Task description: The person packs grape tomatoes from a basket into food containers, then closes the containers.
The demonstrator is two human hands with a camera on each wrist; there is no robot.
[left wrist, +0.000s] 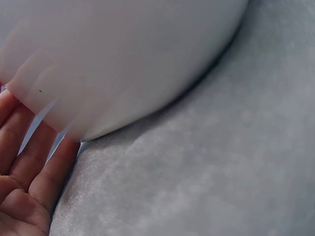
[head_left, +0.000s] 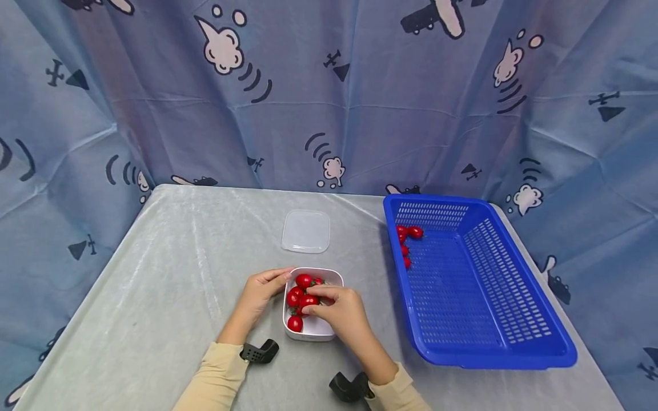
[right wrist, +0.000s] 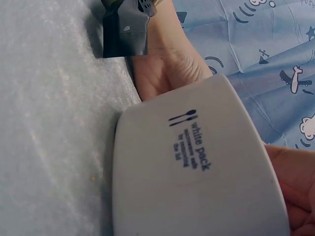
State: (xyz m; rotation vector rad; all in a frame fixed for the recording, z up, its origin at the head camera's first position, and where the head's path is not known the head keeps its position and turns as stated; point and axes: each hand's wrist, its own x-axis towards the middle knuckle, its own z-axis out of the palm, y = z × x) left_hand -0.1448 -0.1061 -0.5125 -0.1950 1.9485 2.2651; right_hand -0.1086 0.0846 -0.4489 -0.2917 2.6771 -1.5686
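A white plastic container (head_left: 315, 337) with several red cherry tomatoes (head_left: 295, 323) in it stands on the table in the head view. My left hand (head_left: 263, 290) rests against its left side near the back corner; in the left wrist view, straight fingers (left wrist: 37, 152) touch the wall. My right hand (head_left: 341, 311) reaches over the container's right rim and pinches a cherry tomato (head_left: 308, 301) between thumb and fingers, above other tomatoes. Printed text shows on the container's front wall (right wrist: 192, 147) in the right wrist view.
Right of the container stands a blue perforated basket (head_left: 452, 297), with several cherry tomatoes (head_left: 415, 232) along its left side. A clear flat lid (head_left: 306, 231) lies behind the container. Past the table's back edge hangs a blue patterned curtain (head_left: 308, 114).
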